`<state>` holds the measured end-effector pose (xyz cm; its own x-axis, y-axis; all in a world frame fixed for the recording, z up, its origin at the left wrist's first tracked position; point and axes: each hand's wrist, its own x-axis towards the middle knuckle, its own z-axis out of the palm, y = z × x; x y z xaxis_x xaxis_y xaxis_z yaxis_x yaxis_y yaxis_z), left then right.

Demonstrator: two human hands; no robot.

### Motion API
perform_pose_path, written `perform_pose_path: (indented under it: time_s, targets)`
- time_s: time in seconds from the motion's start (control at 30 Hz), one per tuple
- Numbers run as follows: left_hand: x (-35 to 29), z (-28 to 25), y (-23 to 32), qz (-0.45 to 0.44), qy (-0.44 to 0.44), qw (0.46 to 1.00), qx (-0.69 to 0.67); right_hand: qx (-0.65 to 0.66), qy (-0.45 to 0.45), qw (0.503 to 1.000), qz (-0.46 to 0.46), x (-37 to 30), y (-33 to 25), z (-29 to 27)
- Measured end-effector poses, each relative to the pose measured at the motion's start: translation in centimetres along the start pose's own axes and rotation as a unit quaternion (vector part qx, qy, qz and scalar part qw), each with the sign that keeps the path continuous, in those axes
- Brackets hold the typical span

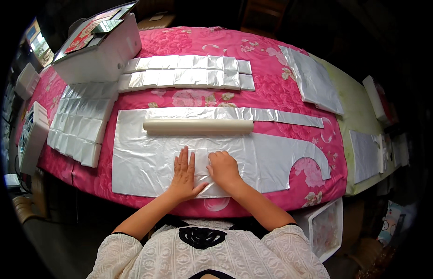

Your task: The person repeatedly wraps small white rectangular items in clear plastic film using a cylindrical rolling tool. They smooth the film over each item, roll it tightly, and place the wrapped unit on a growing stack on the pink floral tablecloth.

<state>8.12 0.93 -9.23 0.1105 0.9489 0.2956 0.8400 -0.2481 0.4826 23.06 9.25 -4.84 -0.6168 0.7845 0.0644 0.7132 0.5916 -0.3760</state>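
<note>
A stack of thin, shiny white plastic aprons (142, 162) lies spread before me, with a curved cutout and straps at its right end. On it, a small folded plastic apron (198, 156) sits between my hands. My left hand (183, 173) presses flat on its left side, fingers stretched and thumb apart. At its right edge, my right hand (223, 168) is closed with curled fingers; what they pinch is hidden beneath them. A cream-coloured tube or bar (198, 126) lies across the aprons just beyond my hands.
Rows of folded white packets (186, 74) lie at the back, with more packets (81, 123) at the left. Behind them stands a white foam box (100, 51). Another stack of plastic sheets (314, 79) lies back right on the pink flowered cloth (267, 97). A white bin (325, 228) stands below the right edge.
</note>
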Motion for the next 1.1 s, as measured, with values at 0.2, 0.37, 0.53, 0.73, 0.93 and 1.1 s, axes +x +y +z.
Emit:
perform_pose_path:
  time_s: [0.2, 0.37, 0.53, 0.73, 0.93, 1.1]
  targets:
    - [-8.5, -4.4, 1.0, -0.292, -0.065, 0.831, -0.470, 0.029, 0.043, 0.982, -0.183, 2.8, -0.7, 5.1]
    - [-16.7, -5.4, 0.6, -0.557, -0.125, 0.604, -0.556, 0.096, -0.034, 0.983, -0.151, 0.5, -5.7, 7.8]
    - [-17.5, -5.3, 0.7, -0.602, -0.003, 0.515, -0.610, 0.216, -0.162, 0.940, -0.210, -4.6, -11.9, 9.2]
    - [-13.9, -8.3, 1.1, -0.442, -0.237, 0.849, -0.164, 0.120, -0.121, 0.926, -0.337, -3.8, -9.9, 6.1]
    - [-8.8, -9.9, 1.8, -0.223, -0.039, 0.955, -0.190, 0.284, -0.021, 0.916, -0.284, 2.6, 0.1, -0.9]
    - [-7.2, -9.7, 1.4, -0.253, -0.043, 0.934, -0.250, 0.518, 0.135, 0.841, 0.077, 12.2, 14.4, -5.1]
